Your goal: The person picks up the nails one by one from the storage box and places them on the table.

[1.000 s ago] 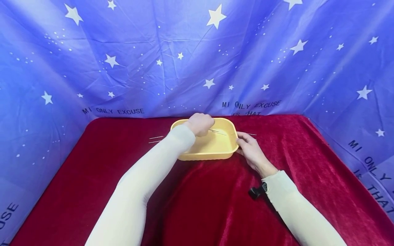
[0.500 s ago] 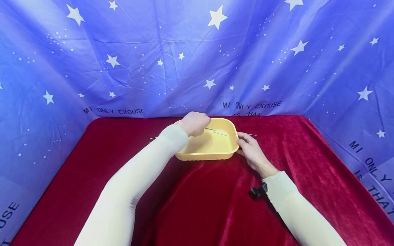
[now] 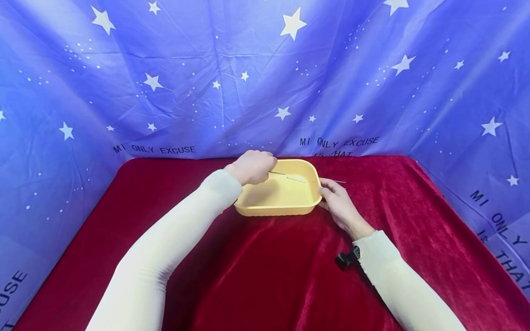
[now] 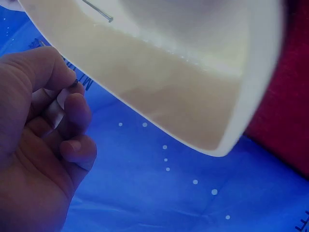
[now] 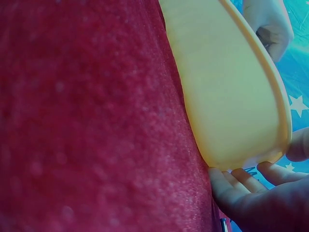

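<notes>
A yellow plastic basin (image 3: 276, 210) stands on the red cloth. Over its far left rim, my left hand (image 3: 251, 168) pinches a thin metal nail (image 3: 277, 173) whose end sticks out to the right; in the left wrist view the fingers (image 4: 77, 111) hide most of it. A second nail (image 3: 296, 179) lies on the basin floor, its flat head showing in the left wrist view. At the basin's right end, my right hand (image 3: 339, 202) holds the wall, fingertips (image 5: 222, 186) against the outside and thumb at the rim.
Another thin nail (image 3: 340, 181) lies on the cloth just beyond my right fingers. Red velvet (image 3: 265, 276) covers the table up to a blue star-printed curtain (image 3: 265, 69) at the back and sides. A black wrist camera (image 3: 345, 259) hangs under the right cuff.
My left hand has moved left with its nail, toward the basin's left end. Its arm now covers the two thin nails that showed on the cloth at left. The right hand stays put.
</notes>
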A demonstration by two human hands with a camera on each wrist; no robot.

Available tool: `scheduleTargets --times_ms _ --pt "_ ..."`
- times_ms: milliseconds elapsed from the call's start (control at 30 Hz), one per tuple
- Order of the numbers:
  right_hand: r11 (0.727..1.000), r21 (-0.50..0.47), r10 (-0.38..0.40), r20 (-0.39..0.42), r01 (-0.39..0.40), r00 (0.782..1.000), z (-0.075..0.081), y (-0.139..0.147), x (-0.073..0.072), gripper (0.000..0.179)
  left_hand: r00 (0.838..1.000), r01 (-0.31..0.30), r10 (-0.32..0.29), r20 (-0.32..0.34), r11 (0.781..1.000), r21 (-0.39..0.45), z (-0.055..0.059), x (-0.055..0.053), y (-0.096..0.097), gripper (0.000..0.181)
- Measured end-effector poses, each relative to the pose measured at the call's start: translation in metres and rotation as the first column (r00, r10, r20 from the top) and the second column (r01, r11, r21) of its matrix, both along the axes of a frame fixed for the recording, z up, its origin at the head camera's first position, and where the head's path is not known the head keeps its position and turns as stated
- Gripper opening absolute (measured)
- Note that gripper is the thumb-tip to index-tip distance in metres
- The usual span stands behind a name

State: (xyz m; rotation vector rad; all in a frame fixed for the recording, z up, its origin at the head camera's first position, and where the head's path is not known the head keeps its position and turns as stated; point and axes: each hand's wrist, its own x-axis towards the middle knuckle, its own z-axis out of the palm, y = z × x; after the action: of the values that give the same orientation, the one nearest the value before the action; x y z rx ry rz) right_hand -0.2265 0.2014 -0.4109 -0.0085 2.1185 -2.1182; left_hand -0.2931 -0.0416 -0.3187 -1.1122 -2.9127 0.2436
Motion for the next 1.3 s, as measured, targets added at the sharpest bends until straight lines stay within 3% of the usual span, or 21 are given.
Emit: scheduleTargets --times_ms 433,633,1300 --pt "1.0 -0.005 0.01 -0.012 -0.01 1.0 0.002 0.0 0.001 0.044 1.0 -0.008 0.007 0.024 0.999 0.033 0.0 0.01 -0.026 0.011" --pt "1.0 -0.003 0.005 0.002 -0.005 1.0 0.002 0.0 0.001 0.044 1.0 0.007 -0.007 0.003 0.999 0.04 -0.003 0.015 -0.035 0.011" --pt "1.0 0.005 0.007 0.004 -0.007 1.0 0.001 0.0 0.0 0.045 0.997 -0.076 0.074 0.023 0.992 0.105 -0.008 0.024 -0.077 0.011"
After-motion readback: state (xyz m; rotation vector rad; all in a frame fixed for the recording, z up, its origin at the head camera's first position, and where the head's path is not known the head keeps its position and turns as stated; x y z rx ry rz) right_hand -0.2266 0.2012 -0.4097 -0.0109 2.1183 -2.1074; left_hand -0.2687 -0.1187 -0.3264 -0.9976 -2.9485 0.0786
